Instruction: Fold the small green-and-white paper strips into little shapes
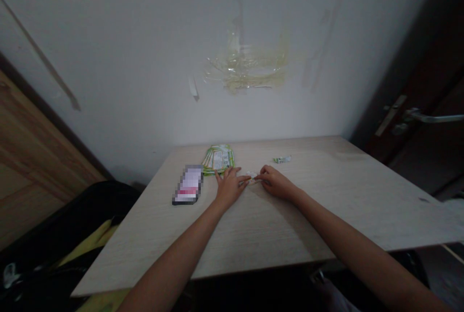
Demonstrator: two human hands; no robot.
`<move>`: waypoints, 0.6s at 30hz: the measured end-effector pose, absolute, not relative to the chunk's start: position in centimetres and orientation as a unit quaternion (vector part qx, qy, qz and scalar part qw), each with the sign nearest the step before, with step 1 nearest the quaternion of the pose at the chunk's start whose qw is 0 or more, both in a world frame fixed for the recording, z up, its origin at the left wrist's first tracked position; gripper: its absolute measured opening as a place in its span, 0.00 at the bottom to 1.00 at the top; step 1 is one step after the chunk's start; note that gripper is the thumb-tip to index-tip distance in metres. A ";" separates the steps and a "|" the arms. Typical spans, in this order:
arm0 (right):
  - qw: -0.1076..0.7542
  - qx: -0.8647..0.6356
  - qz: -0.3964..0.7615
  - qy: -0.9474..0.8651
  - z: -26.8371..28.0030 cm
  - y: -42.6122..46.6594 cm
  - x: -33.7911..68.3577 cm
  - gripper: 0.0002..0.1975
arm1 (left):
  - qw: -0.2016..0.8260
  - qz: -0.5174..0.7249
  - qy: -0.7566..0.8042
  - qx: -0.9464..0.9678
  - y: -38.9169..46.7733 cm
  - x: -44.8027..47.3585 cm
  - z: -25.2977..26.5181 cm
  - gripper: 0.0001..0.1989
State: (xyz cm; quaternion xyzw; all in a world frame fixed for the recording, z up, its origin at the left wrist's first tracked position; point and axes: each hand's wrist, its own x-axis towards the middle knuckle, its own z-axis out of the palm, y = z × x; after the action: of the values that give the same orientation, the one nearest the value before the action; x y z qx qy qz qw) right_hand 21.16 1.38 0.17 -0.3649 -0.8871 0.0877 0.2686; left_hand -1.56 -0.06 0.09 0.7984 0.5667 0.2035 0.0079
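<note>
On the table, a small crumpled whitish piece (251,177) lies between my two hands; it is too small and blurred to name. My left hand (229,186) has its thumb and index finger close together at the left edge of this piece, while its other fingers spread toward the green packets. From the other side, my right hand (277,182) pinches the piece with its fingers curled in. A fanned stack of green-and-white packets (218,160) rests just beyond my left hand. Behind my right hand is a small green-and-white torn wrapper scrap (282,160).
A phone (188,185) with a blurred-out screen lies left of my left hand. The pale wooden table (362,191) meets a wall (145,85) with old tape (253,68). A dark door with a metal handle (435,118) is at right, dark bags (105,196) at left.
</note>
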 end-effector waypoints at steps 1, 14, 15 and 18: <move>0.271 -0.358 0.086 -0.889 0.2 1.4 21.1 0.21 | 0.008 0.206 0.565 0.799 -0.1 -1.6 0.1 0.13; 0.272 -0.323 0.088 -0.902 0.1 1.3 20.8 0.17 | 0.007 0.200 0.544 0.815 -0.2 -1.8 0.3 0.14; 0.274 -0.323 0.088 -0.902 0.0 1.3 20.8 0.17 | 0.011 0.196 0.541 0.818 -0.3 -1.8 0.4 0.14; 0.278 -0.322 0.091 -0.900 0.0 1.2 20.8 0.15 | 0.025 0.185 0.541 0.820 -0.2 -1.9 0.6 0.15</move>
State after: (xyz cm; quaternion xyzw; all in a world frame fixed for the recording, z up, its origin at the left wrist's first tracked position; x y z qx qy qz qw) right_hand 20.78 1.23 0.00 -0.3215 -0.9005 0.0907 0.2784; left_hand -1.92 -0.20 0.61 0.8201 0.5407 0.1854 0.0251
